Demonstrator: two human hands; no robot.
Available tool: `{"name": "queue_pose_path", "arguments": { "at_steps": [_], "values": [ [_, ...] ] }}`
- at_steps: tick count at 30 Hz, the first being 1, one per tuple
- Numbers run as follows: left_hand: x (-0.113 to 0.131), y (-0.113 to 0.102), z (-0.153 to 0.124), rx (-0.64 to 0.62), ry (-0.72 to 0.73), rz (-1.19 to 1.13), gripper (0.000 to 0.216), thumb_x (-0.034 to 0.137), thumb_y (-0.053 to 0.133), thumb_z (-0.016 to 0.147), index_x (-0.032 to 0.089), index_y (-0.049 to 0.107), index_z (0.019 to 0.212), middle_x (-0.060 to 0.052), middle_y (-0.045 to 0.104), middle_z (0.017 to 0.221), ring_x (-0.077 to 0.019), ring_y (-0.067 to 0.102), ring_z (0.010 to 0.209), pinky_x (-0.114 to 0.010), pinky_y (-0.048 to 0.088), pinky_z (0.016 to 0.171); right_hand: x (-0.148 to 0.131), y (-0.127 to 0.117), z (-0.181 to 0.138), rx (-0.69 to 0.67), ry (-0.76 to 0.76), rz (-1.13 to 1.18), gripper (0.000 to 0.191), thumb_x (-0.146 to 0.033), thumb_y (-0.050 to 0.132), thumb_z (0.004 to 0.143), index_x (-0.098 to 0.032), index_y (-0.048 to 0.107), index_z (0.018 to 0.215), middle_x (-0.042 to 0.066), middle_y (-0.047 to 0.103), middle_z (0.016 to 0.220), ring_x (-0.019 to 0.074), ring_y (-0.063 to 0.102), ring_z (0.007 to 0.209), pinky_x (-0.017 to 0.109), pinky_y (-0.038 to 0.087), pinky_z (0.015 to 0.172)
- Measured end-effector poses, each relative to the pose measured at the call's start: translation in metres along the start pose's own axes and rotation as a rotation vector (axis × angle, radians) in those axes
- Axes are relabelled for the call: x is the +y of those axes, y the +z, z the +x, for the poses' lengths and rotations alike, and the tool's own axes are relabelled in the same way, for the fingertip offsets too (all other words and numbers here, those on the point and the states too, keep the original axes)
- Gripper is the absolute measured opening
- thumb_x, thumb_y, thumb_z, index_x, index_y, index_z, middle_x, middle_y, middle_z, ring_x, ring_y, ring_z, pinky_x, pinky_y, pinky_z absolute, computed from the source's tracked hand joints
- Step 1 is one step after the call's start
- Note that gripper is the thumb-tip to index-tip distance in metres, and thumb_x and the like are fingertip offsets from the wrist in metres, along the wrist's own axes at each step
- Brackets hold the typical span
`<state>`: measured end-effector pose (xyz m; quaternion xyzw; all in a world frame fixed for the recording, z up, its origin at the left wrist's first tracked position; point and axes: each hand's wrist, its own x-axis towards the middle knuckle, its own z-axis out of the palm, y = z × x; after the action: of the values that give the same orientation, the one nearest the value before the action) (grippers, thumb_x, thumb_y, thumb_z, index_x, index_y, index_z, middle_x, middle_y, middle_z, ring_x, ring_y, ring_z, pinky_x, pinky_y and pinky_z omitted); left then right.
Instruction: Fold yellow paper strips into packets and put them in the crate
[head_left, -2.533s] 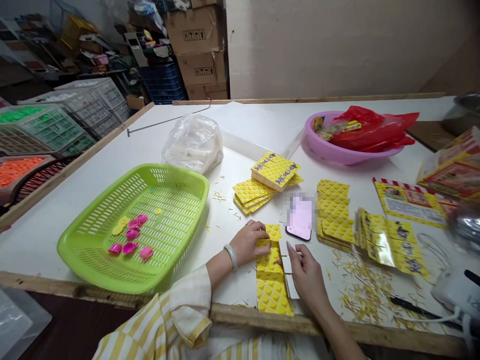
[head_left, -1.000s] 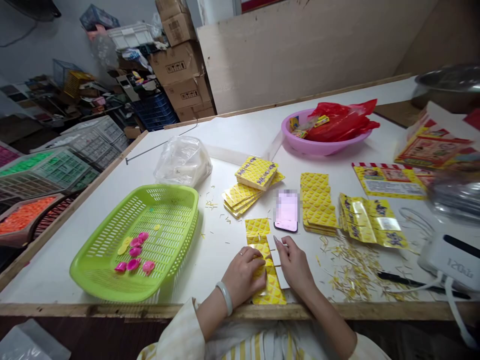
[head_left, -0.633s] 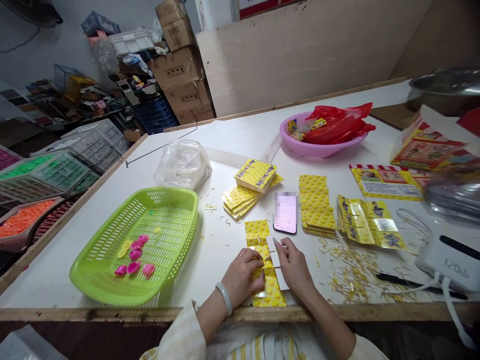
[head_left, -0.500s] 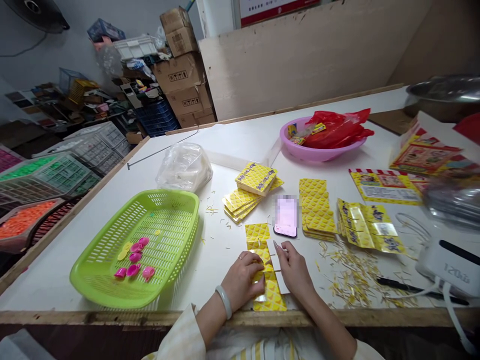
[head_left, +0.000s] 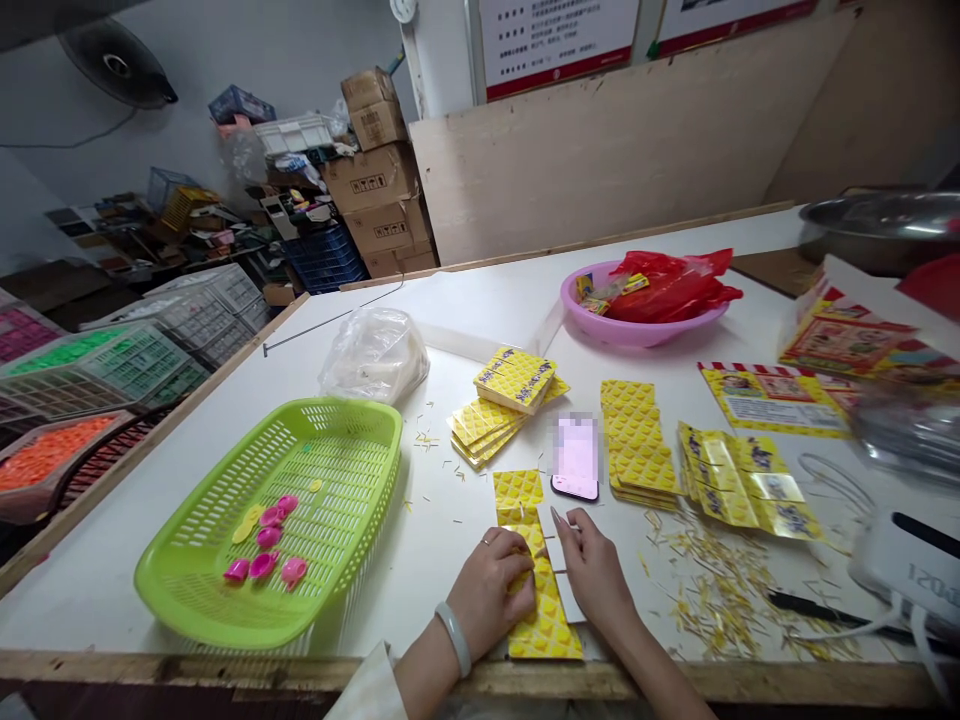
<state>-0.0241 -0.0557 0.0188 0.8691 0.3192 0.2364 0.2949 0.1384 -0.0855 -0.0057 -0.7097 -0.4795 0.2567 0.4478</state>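
A yellow patterned card sheet lies near the front edge of the table, its right side folded up to show a white back with slits. My left hand, with a bracelet at the wrist, rests on the sheet's left side, fingers curled and closed against it. On the other side, my right hand is closed at the white folded edge, thumb and forefinger together there. Just beyond lies a phone. Stacks of similar yellow cards and more yellow cards flank the phone.
A green basket with small pink and yellow pieces stands left. Paper scraps, a black pen and a white power bank lie right. Behind are a clear plastic bag and a pink basin holding a red bag.
The camera view has tilted up, so everything sits lower in the picture. Both hands stay at the card sheet, with only slight finger movement.
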Motion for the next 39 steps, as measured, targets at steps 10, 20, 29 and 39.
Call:
{"name": "queue_pose_path", "arguments": {
  "at_steps": [10,20,29,39],
  "values": [
    [-0.0007,-0.0002,-0.0007,0.001,-0.053,-0.044,0.019,0.010,0.059,0.071,0.018,0.069,0.085,-0.009,0.061,0.098,-0.0223,0.054,0.095,-0.038,0.050,0.086,-0.0016,0.0001,0.0007,-0.006,0.003,-0.006,0.047,-0.067,0.029,0.086,-0.024,0.040,0.070,-0.006,0.040,0.045,0.0137,0.037,0.041,0.025,0.026,0.045],
    [-0.0013,-0.0009,0.0005,0.012,-0.010,-0.015,0.021,0.009,0.060,0.066,0.017,0.068,0.083,-0.009,0.061,0.095,-0.0221,0.054,0.092,-0.038,0.050,0.083,-0.0033,-0.0007,-0.0001,0.005,0.001,-0.005,0.045,-0.065,0.030,0.086,-0.025,0.039,0.068,-0.006,0.040,0.044,0.0136,0.036,0.040,0.026,0.025,0.044],
    [-0.0029,0.0014,0.0002,0.013,0.011,-0.005,0.021,0.007,0.061,0.065,0.017,0.068,0.082,-0.009,0.061,0.095,-0.0216,0.054,0.091,-0.038,0.051,0.083,-0.0004,0.0012,0.0000,-0.011,0.022,0.000,0.043,-0.063,0.031,0.087,-0.025,0.038,0.070,-0.006,0.040,0.046,0.0143,0.039,0.042,0.025,0.026,0.046],
    [-0.0035,0.0018,0.0025,-0.014,0.000,-0.007,0.019,0.006,0.058,0.069,0.019,0.069,0.076,-0.007,0.061,0.097,-0.0208,0.053,0.092,-0.037,0.050,0.083,0.0005,0.0022,0.0002,0.000,0.006,0.008,0.044,-0.064,0.031,0.087,-0.025,0.038,0.069,-0.006,0.040,0.046,0.0143,0.039,0.042,0.025,0.026,0.046]
  ]
}}
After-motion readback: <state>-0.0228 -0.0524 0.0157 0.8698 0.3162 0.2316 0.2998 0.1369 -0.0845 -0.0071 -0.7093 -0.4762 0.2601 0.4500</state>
